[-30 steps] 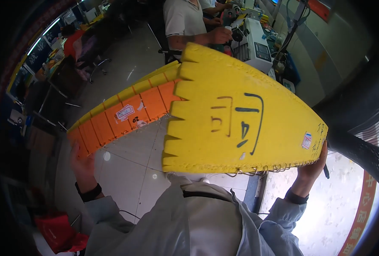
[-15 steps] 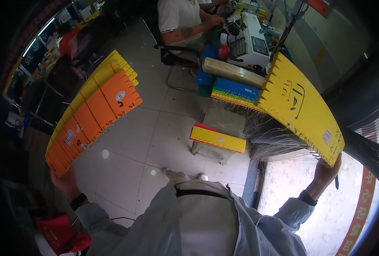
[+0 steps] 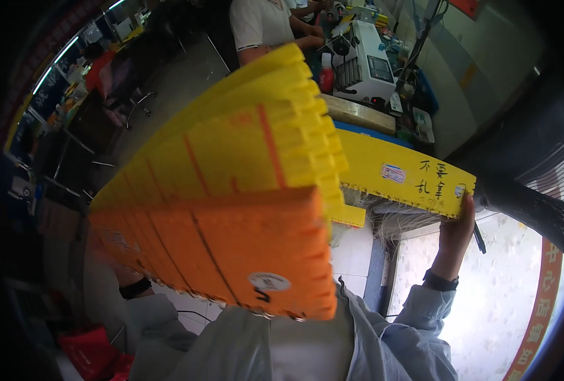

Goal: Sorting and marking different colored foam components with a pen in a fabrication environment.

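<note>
Head cam: indoor rm, pale tiled floor (image 3: 186, 70) showing in bits around the boards & the person's clothing. R side = bright floral-patterned panel (image 3: 485, 286) w/ an orange-red strip (image 3: 542, 311) of large characters curving down it. Top R, white machine (image 3: 364, 70) w/ small screen; co-worker in a white top (image 3: 251, 25) near it, red bottle (image 3: 326, 77) just beside it, wooden block (image 3: 361, 114) in front. Far L, person in red (image 3: 99, 73) near desks.

Front & centre: orange board (image 3: 218, 247), fan of yellow boards (image 3: 231, 127) behind it, both tilted, held up off the floor, a bit blurred. L hand (image 3: 107, 259) has hold of them at the lower L end; fingers mostly hidden/blurred, can't tell exactly how far they're closed. R hand (image 3: 458, 230) closed on the R end of a long yellow board (image 3: 367, 159), pen (image 3: 480, 238) sticking out beside it; pale hair-like strands (image 3: 396, 221) hang under that board.

Labels/writing: orange board has a round white sticker (image 3: 270, 281), black handwritten mark next to it. Long yellow board has bold black handwriting (image 3: 439, 170), small red-edged sticker (image 3: 393, 173), tinier one nr the fingers
</note>
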A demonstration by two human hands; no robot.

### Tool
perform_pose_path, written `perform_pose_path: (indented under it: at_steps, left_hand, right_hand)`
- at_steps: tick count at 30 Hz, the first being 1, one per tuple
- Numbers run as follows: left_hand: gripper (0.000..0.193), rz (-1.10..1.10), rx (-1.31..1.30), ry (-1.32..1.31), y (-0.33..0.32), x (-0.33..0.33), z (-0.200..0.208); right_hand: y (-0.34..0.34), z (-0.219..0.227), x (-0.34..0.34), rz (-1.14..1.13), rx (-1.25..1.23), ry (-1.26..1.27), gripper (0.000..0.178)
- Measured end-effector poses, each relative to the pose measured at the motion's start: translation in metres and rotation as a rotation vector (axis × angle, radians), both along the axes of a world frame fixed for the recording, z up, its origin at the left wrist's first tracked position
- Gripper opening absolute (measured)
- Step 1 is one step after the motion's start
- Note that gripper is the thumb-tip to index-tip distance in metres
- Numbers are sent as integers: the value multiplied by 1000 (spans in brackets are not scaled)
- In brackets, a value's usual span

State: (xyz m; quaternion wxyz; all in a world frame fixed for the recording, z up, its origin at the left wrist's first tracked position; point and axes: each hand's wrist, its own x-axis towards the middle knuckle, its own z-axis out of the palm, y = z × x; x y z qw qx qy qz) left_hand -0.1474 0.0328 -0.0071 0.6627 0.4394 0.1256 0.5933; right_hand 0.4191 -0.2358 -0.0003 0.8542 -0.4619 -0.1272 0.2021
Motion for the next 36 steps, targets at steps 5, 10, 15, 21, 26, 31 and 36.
perform_pose_path:
  at_steps: [5,10,15,21,26,31,36]
  left_hand:
    - [51,-49,-106,6,-25,65,10]
    - [50,-154,-242,-67,-55,113,23]
    - [49,-294,-225,-61,-63,117,31]
    - [49,-184,-264,-9,-60,120,30]
    - [49,-188,-254,-6,-58,130,33]
    - [50,-210,-239,8,-58,130,34]
    - [50,-167,-214,29,-65,131,36]
  right_hand:
    - [54,12,-41,204,45,-97,25]
    - [87,25,-63,310,9,-199,29]
    - [116,11,-40,476,127,-129,30]
    - [62,-32,-50,565,191,-46,31]
    - [42,-52,-49,612,236,26,31]
    - [22,-74,-47,673,293,98,32]
    - [24,-73,-53,505,177,273,34]
